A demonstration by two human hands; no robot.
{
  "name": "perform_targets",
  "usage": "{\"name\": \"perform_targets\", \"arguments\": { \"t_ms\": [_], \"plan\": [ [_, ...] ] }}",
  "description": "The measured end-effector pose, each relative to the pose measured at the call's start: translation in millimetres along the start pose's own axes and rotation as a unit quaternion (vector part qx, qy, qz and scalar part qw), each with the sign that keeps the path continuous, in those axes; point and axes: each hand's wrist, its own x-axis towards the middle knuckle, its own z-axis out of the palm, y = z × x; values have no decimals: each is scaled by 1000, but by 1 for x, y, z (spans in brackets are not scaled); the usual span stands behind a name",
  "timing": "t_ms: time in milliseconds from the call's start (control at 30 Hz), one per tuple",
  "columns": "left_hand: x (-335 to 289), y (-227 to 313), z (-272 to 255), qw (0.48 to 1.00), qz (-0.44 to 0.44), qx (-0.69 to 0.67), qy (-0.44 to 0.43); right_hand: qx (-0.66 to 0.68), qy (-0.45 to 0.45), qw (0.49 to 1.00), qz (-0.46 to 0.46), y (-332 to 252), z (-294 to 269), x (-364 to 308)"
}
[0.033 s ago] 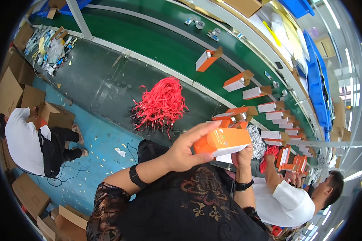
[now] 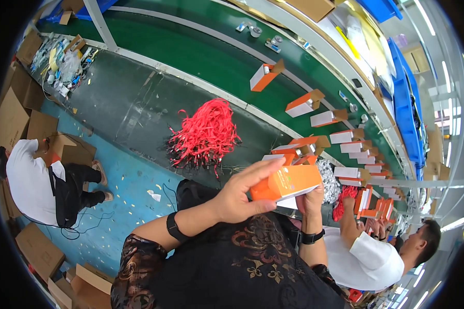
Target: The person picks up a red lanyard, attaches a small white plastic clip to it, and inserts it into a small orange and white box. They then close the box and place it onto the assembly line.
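I hold a small orange and white carton point(image 2: 294, 181) level in front of my chest, its orange face turned up. At its left end my left hand point(image 2: 242, 193) is closed around it, fingers along the far edge and thumb on the near side. My right hand point(image 2: 311, 200) grips the right end from below, its fingers partly hidden by the carton. Just beyond, several more orange and white boxes point(image 2: 308, 143) stand on the dark bench. A heap of red straps point(image 2: 206, 131) with black ends lies to the left of them.
Open-flapped boxes point(image 2: 299, 104) line the green conveyor point(image 2: 180, 38) behind the bench. At the right, a co-worker in a white shirt point(image 2: 368, 260) reaches toward red straps point(image 2: 340, 203). Another person point(image 2: 31, 180) bends over cardboard boxes point(image 2: 69, 147) at the left. Loose cables point(image 2: 82, 226) cross the blue floor.
The carton has tilted slightly in my hands, so less of its white near side shows. My left thumb has shifted a little.
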Motion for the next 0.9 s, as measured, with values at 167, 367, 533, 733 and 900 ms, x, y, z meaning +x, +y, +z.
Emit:
{"name": "perform_targets", "arguments": {
  "t_ms": [167, 367, 533, 733, 900],
  "plan": [
    [-6, -6, 24, 954, -55, -260, 136, 25, 6, 1000, 2, -7, 7, 4],
    [-3, -11, 23, 937, -75, -324, 104, 63, 21, 998, -9, -2, 11, 7],
    [-2, -9, 20, 832, -121, -526, 126, 45, -18, 999, -13, -3, 0, 7],
    [-1, 0, 25, 811, -162, -540, 154, 18, -51, 998, 13, -13, 1, 9],
    [-6, -4, 26, 828, -162, -502, 189, -5, -59, 998, 1, -4, -1, 8]
  ]
}}
